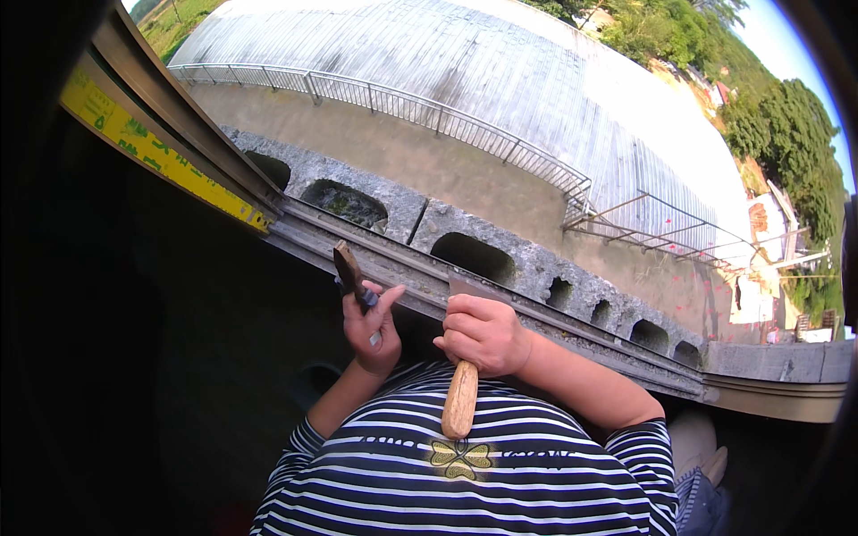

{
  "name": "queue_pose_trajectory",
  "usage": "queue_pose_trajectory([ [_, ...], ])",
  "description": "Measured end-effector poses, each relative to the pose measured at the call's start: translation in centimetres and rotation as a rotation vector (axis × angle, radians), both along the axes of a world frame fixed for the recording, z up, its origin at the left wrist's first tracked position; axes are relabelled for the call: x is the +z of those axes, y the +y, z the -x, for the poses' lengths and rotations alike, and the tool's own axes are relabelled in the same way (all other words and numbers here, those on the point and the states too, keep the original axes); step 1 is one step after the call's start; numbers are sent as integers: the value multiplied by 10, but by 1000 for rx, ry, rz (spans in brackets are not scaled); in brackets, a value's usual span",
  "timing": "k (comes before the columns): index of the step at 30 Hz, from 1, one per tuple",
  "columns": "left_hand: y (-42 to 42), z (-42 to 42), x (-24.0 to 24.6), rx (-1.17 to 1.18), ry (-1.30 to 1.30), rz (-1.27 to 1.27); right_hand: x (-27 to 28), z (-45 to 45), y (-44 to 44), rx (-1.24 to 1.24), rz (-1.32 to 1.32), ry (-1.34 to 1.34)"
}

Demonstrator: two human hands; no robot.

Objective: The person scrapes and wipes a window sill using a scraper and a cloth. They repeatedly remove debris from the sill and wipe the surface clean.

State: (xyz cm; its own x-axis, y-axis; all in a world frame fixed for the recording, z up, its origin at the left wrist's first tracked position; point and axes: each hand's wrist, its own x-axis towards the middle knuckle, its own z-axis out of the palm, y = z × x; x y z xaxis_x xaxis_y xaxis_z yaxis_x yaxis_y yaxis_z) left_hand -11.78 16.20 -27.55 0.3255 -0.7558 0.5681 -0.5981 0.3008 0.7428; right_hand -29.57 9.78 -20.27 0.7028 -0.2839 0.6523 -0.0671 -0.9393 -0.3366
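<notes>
My left hand (373,338) is raised with its palm up, thumb and fingertips around a short, dark brown piece (348,269) that I cannot identify for certain. It has a bluish part (369,299) near the fingers. A small pale bit (375,339) shows against the palm. In front of my chest, my right hand (484,333) is closed around the wooden handle (460,402) of a cleaver-like knife. Its broad, thin blade (471,286) points away from me over the window track; part is hidden by the fist. The two hands are apart.
A gritty metal window track (590,342) runs across before me. Beyond it lie hollow concrete blocks (402,221), a metal railing (436,117) and a corrugated roof (402,47). Yellow tape (154,151) covers the window frame (194,114) at left.
</notes>
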Motion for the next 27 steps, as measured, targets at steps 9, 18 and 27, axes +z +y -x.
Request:
queue_pose_trajectory([
  [9,0,1,1,1,18,6,10,6,2,-11,93,-9],
  [18,1,1,1,-8,43,-2,31,24,-15,-174,-515,-109],
  [27,1,1,-3,-12,70,-25,19,-9,-31,-85,-517,-95],
])
